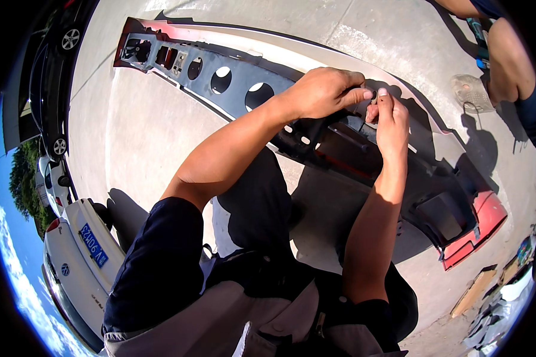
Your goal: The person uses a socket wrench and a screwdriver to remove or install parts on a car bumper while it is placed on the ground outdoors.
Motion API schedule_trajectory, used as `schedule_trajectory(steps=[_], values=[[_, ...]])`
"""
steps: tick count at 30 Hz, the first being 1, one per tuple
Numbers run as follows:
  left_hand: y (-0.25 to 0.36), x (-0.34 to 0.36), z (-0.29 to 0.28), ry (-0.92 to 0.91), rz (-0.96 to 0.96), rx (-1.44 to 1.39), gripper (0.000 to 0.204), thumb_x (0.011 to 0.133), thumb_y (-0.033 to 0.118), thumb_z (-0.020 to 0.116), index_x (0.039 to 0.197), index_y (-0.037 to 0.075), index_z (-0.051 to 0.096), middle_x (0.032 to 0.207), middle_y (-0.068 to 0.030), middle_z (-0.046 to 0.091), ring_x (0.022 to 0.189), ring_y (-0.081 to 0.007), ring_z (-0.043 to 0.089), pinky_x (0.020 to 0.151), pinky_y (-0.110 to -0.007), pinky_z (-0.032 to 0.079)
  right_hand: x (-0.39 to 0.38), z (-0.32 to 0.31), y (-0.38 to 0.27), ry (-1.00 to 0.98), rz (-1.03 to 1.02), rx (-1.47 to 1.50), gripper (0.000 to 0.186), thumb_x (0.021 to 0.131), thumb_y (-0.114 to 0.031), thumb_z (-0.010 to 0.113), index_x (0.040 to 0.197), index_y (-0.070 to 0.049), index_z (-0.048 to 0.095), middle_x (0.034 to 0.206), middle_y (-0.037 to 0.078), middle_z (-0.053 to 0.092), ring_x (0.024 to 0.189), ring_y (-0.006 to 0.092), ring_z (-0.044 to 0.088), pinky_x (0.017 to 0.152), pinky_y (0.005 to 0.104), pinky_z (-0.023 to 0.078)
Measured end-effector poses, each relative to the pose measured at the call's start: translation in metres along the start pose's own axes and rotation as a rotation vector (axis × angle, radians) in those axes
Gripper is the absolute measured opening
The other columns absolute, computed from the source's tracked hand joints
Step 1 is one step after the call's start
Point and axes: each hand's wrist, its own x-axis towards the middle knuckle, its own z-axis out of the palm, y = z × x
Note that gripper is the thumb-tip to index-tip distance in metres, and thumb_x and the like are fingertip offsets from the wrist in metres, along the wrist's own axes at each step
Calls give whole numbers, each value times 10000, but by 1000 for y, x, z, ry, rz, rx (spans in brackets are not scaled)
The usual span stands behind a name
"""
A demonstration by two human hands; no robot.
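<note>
A long car bumper [235,74], red at its ends with a grey and black inner side, lies on the ground in front of me, stretching from far left to near right. Over its middle, my left hand [327,92] is closed, thumb against the curled fingers. Close beside it, my right hand [390,116] is raised with thumb and fingers pinched together. Between the two fingertips is a small dark thing, too small to name. Round holes and a dark rectangular recess show in the bumper's inner side.
A white car [77,238] stands at the left, with a black car [44,89] beyond it. Another person's bent leg [509,59] and a shoe [473,93] are at the upper right. Cardboard [473,290] and crumpled plastic scraps [497,318] lie at the lower right.
</note>
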Motion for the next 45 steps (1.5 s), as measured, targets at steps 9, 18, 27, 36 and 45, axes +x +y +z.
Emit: schedule_trajectory(steps=[9, 18, 27, 36, 45], values=[[-19, 49, -9, 397, -80, 100, 408, 900, 417, 646, 993, 23, 596, 803, -143, 680, 730, -324, 665, 657, -394, 519, 8, -10, 14, 106, 10, 148, 578, 997, -513, 443, 735, -18, 586, 636, 22, 559, 572, 94, 516, 548, 245, 411], [-65, 24, -19, 285, -121, 232, 494, 950, 456, 569, 1195, 28, 547, 861, -145, 686, 738, -296, 670, 671, -382, 523, 9, -27, 27, 187, 38, 156, 346, 998, -316, 533, 871, -14, 644, 674, 10, 576, 597, 71, 502, 559, 226, 408], [-92, -231, 2, 822, -635, -72, 301, 1028, 247, 488, 1173, -10, 545, 812, -45, 584, 682, -75, 508, 589, -213, 406, 41, -19, -79, -583, -437, -276, 315, 1003, -287, 524, 1031, -6, 663, 767, 26, 598, 707, 85, 512, 655, 226, 419], [-106, -438, 152, 85, -1246, 304, 465, 836, 233, 698, 1235, 78, 516, 1223, -136, 540, 1078, -305, 578, 886, -422, 510, 0, -35, -76, -1269, 276, -492, 344, 923, -277, 605, 1086, 25, 626, 965, 145, 675, 873, 241, 672, 779, 346, 522], [-198, -428, 144, 245, -1294, 310, 446, 861, 177, 634, 1280, 112, 495, 1153, -158, 617, 1085, -351, 596, 921, -443, 478, -47, -13, 32, -921, 216, -396, 388, 1026, -315, 403, 1126, 7, 595, 1108, 111, 602, 1022, 194, 572, 914, 308, 413]])
